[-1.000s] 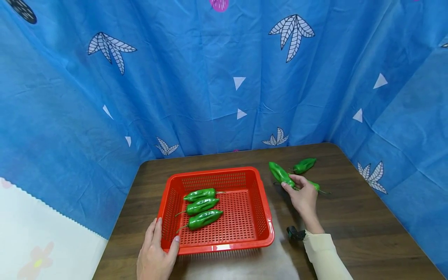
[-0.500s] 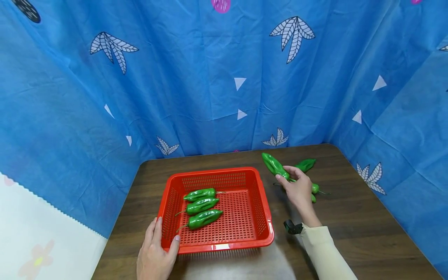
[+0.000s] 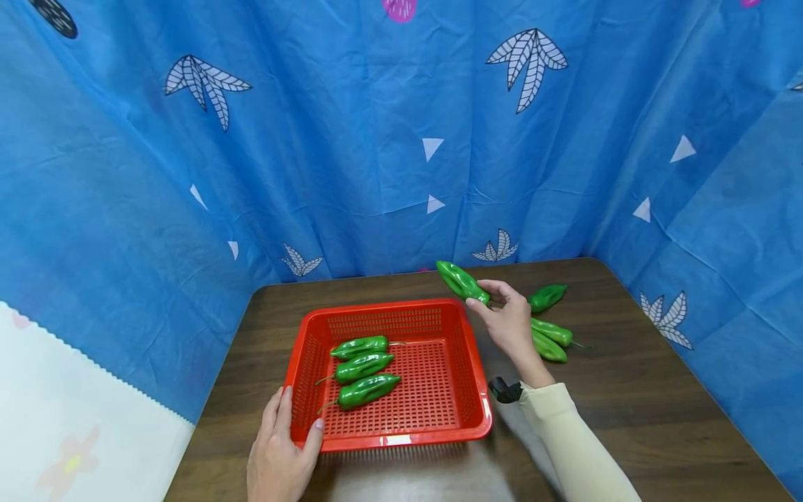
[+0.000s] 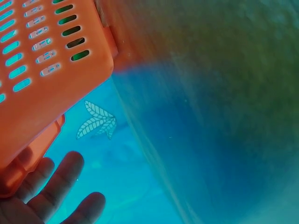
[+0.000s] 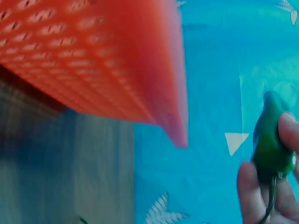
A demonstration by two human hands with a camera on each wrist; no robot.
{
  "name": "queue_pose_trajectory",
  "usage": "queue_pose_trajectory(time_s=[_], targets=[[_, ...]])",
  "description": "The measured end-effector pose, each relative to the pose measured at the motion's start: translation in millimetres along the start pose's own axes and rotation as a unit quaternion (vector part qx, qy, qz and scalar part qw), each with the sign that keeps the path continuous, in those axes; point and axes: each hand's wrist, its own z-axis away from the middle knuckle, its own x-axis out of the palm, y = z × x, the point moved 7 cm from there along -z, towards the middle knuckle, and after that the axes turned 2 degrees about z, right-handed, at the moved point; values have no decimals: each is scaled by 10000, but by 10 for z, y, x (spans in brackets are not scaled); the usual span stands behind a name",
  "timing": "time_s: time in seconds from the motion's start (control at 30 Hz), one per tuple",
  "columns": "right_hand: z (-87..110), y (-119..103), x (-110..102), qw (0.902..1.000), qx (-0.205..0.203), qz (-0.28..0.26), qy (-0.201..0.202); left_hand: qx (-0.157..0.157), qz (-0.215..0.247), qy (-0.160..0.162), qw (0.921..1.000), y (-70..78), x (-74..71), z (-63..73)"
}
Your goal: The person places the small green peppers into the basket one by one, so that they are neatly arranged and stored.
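My right hand (image 3: 508, 321) pinches a green pepper (image 3: 461, 281) near its stem end, raised beyond the basket's back right corner with its tip pointing away to the left. In the right wrist view, thumb and fingers close around this pepper (image 5: 268, 140), its stem hanging down. My left hand (image 3: 279, 450) rests at the front left corner of the red plastic basket (image 3: 401, 442), thumb on the front rim and fingers along the left side. The left wrist view shows these fingers (image 4: 60, 182) fairly straight beside the rim. Three green peppers (image 3: 366, 392) lie side by side in the basket's left half.
Three more green peppers lie on the wooden table (image 3: 627, 390) right of the basket: one (image 3: 548, 298) farther back, two (image 3: 552, 331) close together nearer. Blue patterned curtains (image 3: 351, 174) stand behind and at both sides. A black wrist camera (image 3: 505, 390) sits at my right wrist.
My right hand has lifted the pepper off the pile and carried it left toward the basket, uncovering the peppers beneath. My left hand and the basket have stayed put.
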Motion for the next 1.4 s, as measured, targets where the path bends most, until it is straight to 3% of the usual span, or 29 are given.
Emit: queue_pose_trajectory(time_s=[0.3, 0.67, 1.2, 1.4], targets=[[-114, -321, 203, 9983, -402, -192, -381, -11, 73, -3, 10000, -22, -20, -3], [-161, -637, 521, 9945, -575, -215, -848, 64, 78, 87, 9999, -38, -23, 10], [-101, -602, 1053, 9876, -419, -579, -1394, 126, 107, 89, 9998, -23, -20, -5], [-29, -524, 1252, 9861, -168, -688, -1501, 90, 149, 44, 9998, -31, -10, 7]])
